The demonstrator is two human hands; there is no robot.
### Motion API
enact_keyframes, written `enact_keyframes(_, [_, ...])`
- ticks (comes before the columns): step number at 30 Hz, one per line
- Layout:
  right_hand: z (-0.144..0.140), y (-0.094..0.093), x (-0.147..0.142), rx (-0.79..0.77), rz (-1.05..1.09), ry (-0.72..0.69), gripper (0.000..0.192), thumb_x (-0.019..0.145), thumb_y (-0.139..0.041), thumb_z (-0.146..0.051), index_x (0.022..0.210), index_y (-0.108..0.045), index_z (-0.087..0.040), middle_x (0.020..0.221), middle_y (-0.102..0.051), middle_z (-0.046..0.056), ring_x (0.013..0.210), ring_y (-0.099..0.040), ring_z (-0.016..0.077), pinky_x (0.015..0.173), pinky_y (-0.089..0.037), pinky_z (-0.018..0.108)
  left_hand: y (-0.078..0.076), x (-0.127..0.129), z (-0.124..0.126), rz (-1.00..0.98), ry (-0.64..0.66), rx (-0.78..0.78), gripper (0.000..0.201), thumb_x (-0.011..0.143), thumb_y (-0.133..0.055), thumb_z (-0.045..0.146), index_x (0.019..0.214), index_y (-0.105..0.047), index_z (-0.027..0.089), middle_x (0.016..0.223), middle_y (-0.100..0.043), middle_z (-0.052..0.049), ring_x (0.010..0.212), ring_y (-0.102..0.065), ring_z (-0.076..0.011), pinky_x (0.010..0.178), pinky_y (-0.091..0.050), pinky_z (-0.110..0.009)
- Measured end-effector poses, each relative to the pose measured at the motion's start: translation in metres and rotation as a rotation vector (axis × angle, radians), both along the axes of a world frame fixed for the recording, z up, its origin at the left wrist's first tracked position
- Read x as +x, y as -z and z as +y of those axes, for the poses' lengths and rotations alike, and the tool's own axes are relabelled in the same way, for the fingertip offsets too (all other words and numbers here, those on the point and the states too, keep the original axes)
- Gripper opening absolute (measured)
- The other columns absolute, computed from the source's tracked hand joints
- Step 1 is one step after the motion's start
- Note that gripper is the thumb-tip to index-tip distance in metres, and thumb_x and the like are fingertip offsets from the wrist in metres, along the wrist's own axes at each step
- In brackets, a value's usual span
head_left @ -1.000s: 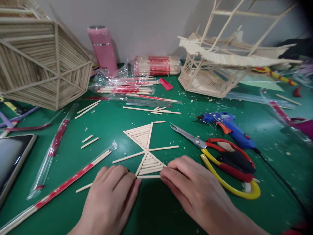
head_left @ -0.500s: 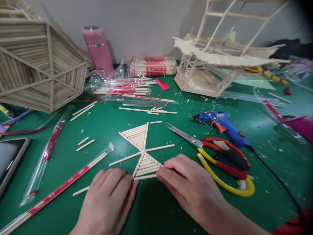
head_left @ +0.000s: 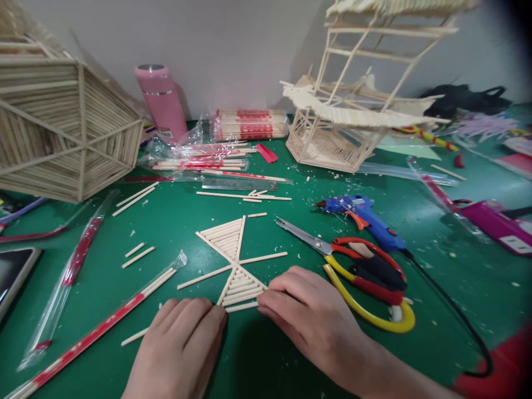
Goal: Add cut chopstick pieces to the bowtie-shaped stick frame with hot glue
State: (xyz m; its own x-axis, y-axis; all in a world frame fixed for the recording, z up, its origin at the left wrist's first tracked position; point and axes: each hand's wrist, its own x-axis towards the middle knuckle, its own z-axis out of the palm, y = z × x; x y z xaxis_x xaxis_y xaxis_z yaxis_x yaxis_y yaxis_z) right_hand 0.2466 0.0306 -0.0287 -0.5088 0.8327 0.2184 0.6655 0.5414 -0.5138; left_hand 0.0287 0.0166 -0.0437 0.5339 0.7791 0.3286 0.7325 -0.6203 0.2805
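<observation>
Fingers [head_left: 279,300] curled at a short stick [head_left: 242,307]

Worktop [head_left: 166,221]: stick frame [head_left: 235,263], two wedges [head_left: 226,237] filled; short stick [head_left: 242,307], person's left hand [head_left: 183,338] and right hand [head_left: 310,310] at its ends; scissors [head_left: 320,245]; glue gun [head_left: 372,220].

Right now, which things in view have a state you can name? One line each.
Stick frame, flat, two opposite wedges filled
Bottom stick, along the lower wedge
Left hand, curled at the frame's lower left
Right hand, fingertips at the bottom stick's right end
Scissors, lying down, blades nearly together
Glue gun, on its side, heat unclear
Pink bottle, upright, lid on
Chopstick pack, wrapped in clear plastic
</observation>
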Motion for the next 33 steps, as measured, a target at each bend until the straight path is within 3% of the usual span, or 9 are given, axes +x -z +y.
enact_keyframes(13, [0.0033, 0.0043, 0.0039, -0.018, 0.04, 0.104, 0.013, 0.084, -0.055, -0.025, 0.095, -0.055, -0.019, 0.09, -0.059, 0.006, 0.081, -0.055, 0.0185, 0.069, -0.045, 0.031, 0.0015, -0.0018, -0.0008, 0.077, 0.019, 0.101, 0.023, 0.092, -0.034, 0.021, 0.095, -0.057, 0.02, 0.081, -0.065, 0.0, 0.067, -0.06, -0.0132, 0.06, -0.046, -0.025])
enact_keyframes(23, [0.0031, -0.0006, 0.0066, -0.096, 0.022, 0.121, 0.009, 0.084, -0.051, -0.024, 0.086, -0.059, -0.019, 0.081, -0.057, 0.005, 0.073, -0.052, 0.0178, 0.063, -0.042, 0.031, 0.0036, -0.0036, 0.0011, 0.126, 0.035, 0.132, 0.023, 0.091, -0.037, 0.024, 0.092, -0.059, 0.02, 0.08, -0.067, 0.0, 0.067, -0.063, -0.0144, 0.061, -0.048, -0.026])
enact_keyframes(33, [0.0051, 0.0024, 0.008, -0.102, 0.044, 0.109, 0.009, 0.086, -0.05, -0.022, 0.083, -0.058, -0.02, 0.077, -0.057, 0.003, 0.07, -0.052, 0.0159, 0.061, -0.04, 0.029, 0.0007, -0.0013, -0.0031, 0.078, -0.08, 0.054, 0.017, 0.091, -0.038, 0.024, 0.094, -0.055, 0.02, 0.08, -0.065, 0.0, 0.069, -0.062, -0.014, 0.063, -0.048, -0.026])
